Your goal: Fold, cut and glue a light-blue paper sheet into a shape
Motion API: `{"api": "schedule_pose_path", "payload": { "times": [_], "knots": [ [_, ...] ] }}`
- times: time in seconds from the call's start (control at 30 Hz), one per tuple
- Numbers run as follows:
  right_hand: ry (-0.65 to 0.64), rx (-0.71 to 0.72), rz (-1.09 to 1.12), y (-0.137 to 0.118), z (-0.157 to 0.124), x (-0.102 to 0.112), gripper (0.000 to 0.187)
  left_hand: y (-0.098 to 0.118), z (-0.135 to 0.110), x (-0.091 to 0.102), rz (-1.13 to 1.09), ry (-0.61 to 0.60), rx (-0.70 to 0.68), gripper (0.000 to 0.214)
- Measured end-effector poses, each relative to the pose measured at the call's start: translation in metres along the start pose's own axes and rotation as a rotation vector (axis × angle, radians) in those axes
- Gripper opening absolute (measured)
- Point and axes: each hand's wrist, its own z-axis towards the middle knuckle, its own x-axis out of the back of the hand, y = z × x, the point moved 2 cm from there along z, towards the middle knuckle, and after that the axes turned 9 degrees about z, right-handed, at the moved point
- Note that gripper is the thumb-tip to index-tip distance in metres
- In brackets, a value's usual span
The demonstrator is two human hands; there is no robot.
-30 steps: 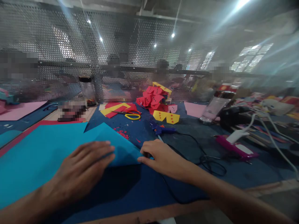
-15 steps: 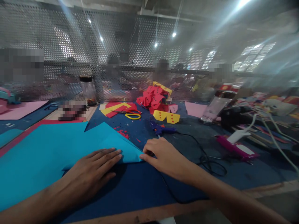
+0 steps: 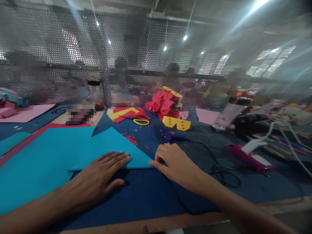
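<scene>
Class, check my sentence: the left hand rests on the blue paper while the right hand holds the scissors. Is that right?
Not quite. The head view shows the right hand at the pointed corner of the blue paper, while the scissors lie apart, farther back. The left hand does rest there.

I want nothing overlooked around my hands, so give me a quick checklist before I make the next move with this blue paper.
1. Left hand on the blue paper: ok, fingers spread over it.
2. Right hand at the paper's right-hand tip: ok, pinching it.
3. Scissors off the paper: ok, they lie beyond it.
4. Glue gun well away from the right hand: not ok, it lies just beyond it.
5. Glue gun cool: cannot tell.
</scene>
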Motion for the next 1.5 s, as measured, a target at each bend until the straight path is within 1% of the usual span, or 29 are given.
{"api": "schedule_pose_path", "payload": {
  "times": [0.17, 0.37, 0.57, 0.7, 0.97, 1.3, 1.5],
  "knots": [
    [-0.004, -0.005, -0.003, -0.001, -0.001, 0.001, 0.032, -0.001, 0.001, 0.000, -0.005, -0.035, -0.004, 0.067],
    [-0.014, -0.021, 0.023, 0.001, 0.000, 0.003, 0.030, -0.002, 0.001, 0.001, -0.005, -0.002, 0.004, 0.065],
    [-0.022, -0.042, 0.048, 0.002, -0.001, 0.005, 0.029, -0.001, 0.000, 0.000, 0.023, -0.021, 0.019, 0.059],
    [-0.028, -0.050, 0.038, 0.002, -0.001, 0.006, 0.028, 0.000, 0.000, 0.000, 0.036, 0.013, 0.030, 0.057],
    [-0.024, -0.020, -0.003, 0.007, -0.003, 0.006, 0.023, -0.002, 0.000, -0.004, 0.051, 0.027, 0.023, 0.061],
    [-0.019, -0.015, 0.097, 0.012, -0.020, 0.009, 0.019, -0.005, -0.002, -0.011, 0.118, -0.014, 0.021, 0.067],
    [-0.030, -0.023, 0.071, 0.012, -0.027, 0.012, 0.019, -0.006, -0.002, -0.011, 0.120, 0.006, 0.013, 0.066]
  ]
}}
